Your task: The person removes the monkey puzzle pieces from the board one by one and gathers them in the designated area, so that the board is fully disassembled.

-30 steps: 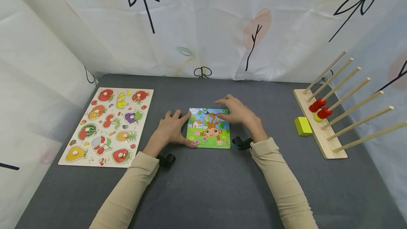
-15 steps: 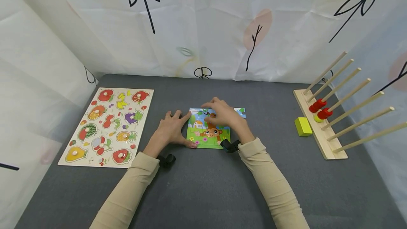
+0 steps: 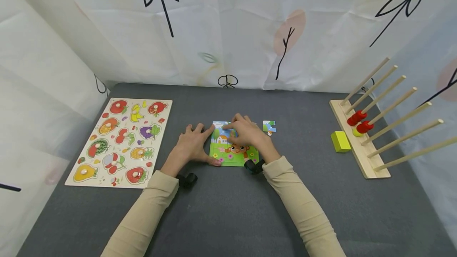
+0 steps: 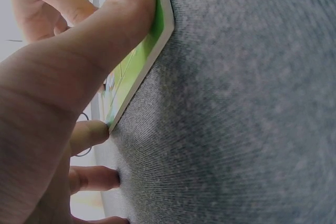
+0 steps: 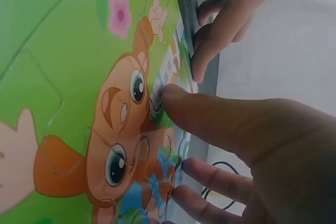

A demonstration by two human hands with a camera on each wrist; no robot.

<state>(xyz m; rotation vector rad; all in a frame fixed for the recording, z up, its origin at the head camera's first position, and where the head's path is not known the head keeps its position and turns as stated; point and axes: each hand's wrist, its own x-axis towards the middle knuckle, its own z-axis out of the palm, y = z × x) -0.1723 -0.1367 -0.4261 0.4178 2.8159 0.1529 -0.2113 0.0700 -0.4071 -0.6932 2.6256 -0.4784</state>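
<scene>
A small square jigsaw puzzle (image 3: 230,154) with a monkey picture lies flat at the middle of the table. My left hand (image 3: 192,144) spreads along its left side, the thumb (image 4: 123,19) pressing its near edge and the index fingertip at the far left corner. Over the upper part is my right hand (image 3: 250,133), its thumb (image 5: 181,100) touching the picture by the house and its other fingertips at the far edge, spaced apart from the thumb. The hand hides the upper right of the picture. One loose jigsaw piece (image 3: 268,126) lies right of the puzzle.
A fruit peg puzzle board (image 3: 119,142) lies at the left. To the right stands a wooden counting rack (image 3: 360,146) with slanting rods and a few red and yellow beads. A yellow block (image 3: 340,142) sits beside it. White printed cloth (image 3: 228,31) hangs behind the grey table (image 3: 228,209).
My right hand has moved left from the puzzle's right edge to over its upper part. The loose piece at the right has come into view. My left hand stays put.
</scene>
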